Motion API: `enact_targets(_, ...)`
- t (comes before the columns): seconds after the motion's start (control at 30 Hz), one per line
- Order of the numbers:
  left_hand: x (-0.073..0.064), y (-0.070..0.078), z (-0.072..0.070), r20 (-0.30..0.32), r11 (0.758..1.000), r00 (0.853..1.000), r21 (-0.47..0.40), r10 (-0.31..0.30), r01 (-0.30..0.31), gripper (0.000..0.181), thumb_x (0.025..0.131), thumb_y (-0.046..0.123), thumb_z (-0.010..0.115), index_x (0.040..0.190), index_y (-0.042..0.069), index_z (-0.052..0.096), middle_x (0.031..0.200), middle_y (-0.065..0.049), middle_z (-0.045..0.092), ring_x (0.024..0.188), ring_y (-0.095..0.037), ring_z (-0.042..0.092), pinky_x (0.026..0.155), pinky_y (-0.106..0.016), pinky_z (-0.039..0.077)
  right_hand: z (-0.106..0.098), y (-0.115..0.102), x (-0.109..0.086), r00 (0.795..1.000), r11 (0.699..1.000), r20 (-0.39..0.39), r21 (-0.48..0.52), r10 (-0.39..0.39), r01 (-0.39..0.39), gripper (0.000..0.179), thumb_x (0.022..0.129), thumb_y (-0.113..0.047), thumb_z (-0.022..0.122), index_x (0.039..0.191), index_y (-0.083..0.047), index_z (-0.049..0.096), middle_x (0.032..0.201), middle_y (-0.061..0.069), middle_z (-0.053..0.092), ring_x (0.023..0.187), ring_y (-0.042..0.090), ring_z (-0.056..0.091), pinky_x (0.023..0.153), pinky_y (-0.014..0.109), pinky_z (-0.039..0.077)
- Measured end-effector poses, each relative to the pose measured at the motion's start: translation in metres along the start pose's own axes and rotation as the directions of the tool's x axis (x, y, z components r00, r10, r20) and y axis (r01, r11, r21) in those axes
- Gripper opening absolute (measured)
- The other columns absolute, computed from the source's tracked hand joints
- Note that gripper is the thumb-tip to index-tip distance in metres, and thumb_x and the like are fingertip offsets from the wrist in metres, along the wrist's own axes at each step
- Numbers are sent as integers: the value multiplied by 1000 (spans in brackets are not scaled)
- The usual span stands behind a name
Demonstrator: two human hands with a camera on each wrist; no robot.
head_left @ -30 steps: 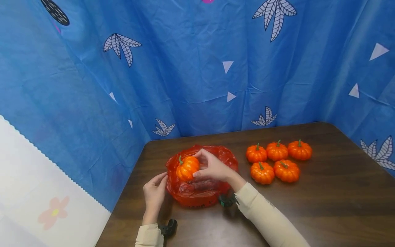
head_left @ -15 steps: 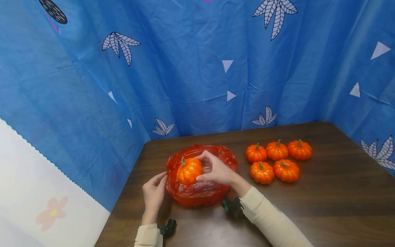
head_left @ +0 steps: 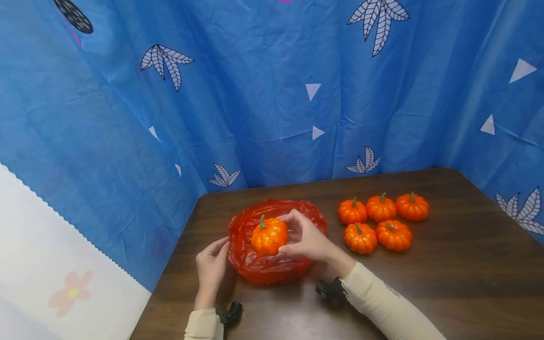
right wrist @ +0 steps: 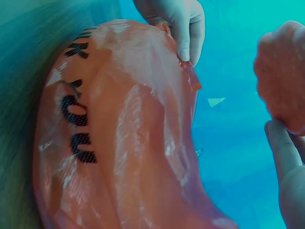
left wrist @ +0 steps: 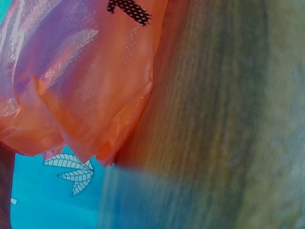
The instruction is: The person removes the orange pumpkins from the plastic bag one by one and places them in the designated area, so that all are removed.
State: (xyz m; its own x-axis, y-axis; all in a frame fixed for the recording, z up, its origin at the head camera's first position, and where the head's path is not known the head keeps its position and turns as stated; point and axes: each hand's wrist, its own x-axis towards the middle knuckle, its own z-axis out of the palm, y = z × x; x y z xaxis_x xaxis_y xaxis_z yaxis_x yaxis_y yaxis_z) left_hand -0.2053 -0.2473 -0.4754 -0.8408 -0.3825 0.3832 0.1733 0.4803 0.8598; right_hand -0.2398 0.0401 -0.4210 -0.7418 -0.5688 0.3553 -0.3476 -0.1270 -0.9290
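My right hand [head_left: 306, 238] grips a small orange pumpkin [head_left: 269, 236] with a green stem, thumb and fingers on its right side. The pumpkin is over the open mouth of a red plastic bag [head_left: 255, 271] on the table. In the right wrist view the pumpkin [right wrist: 283, 76] stands clear of the bag's rim, with the right hand's fingers [right wrist: 283, 152] at its underside. My left hand [head_left: 211, 267] pinches the bag's left rim; the right wrist view shows that hand [right wrist: 178, 24] at the rim too. Black lettering runs along the bag's side [right wrist: 78, 114].
Several more small pumpkins [head_left: 360, 237] sit in two rows right of the bag on the brown wooden table [head_left: 425, 293]. A blue patterned curtain [head_left: 276, 94] hangs behind it, and a white cloth [head_left: 63, 264] at the left. Dark devices [head_left: 229, 314] are strapped to both wrists.
The right hand has moved to the right with the pumpkin, from the bag's left part toward its middle. The left hand stays at the bag's rim.
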Motion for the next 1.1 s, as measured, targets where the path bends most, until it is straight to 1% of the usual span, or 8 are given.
enact_targets(0.23,-2,-2,-2,0,1000,1000,-1,0,0,18,93,13,71,108,6,78,106,-14,77,90,-26,75,73,-12,56,-1,-2,-7,1000,999,0,28,28,-28,59,83,-10,80,128,-3,42,145,21,47,125,40,59,98,41,57)
enact_targets(0.4,-1,-2,-2,-1,1000,1000,-2,4,-4,18,93,14,71,108,7,78,106,-13,77,90,-24,75,74,-12,56,-5,-2,-10,999,999,-25,18,27,-27,72,83,-9,80,140,-2,36,148,20,44,132,42,52,98,41,57)
enact_targets(0.5,-1,-2,-2,2,1000,1000,-1,-5,5,18,94,14,71,109,7,78,107,-13,77,91,-24,75,74,-11,56,-9,-1,-10,999,1000,-39,-25,-4,3,77,83,-10,80,147,-5,37,149,18,44,135,40,48,100,38,55)
enact_targets(0.57,-2,-2,-2,5,1000,1000,-3,-12,12,18,94,14,71,109,7,77,107,-13,77,92,-25,75,75,-11,56,-10,-1,-11,999,999,-34,-32,-12,11,78,82,-12,80,149,-11,39,149,17,44,134,39,50,99,38,56)
enact_targets(0.63,-2,-1,-3,7,1000,1000,-5,-14,14,18,94,14,71,109,7,77,108,-13,77,93,-26,75,75,-11,56,-12,-1,-12,999,999,-28,-36,-17,16,78,83,-14,80,150,-15,40,151,18,43,132,38,51,98,36,56)
enact_targets(0.73,-3,-1,-3,9,1000,1000,-11,-11,11,18,94,14,71,109,7,77,108,-14,77,93,-27,75,75,-11,56,-15,0,-13,999,998,-20,-47,-28,27,78,83,-16,80,151,-16,41,154,17,41,132,37,51,97,35,57)
enact_targets(0.93,-2,1,-2,14,1000,1000,-12,-23,23,19,94,15,70,110,7,77,108,-13,77,94,-26,75,75,-11,56,-23,-1,-15,996,991,-29,-108,-86,82,72,84,-15,79,147,-6,45,150,18,46,129,38,53,99,34,56)
enact_targets(1.1,-1,1,-2,21,1000,999,-3,-30,30,20,95,17,70,111,8,77,110,-13,77,95,-27,75,76,-12,56,-30,-6,-19,996,994,-55,-89,-66,61,69,84,-11,78,144,-7,46,145,17,50,125,36,56,96,31,57)
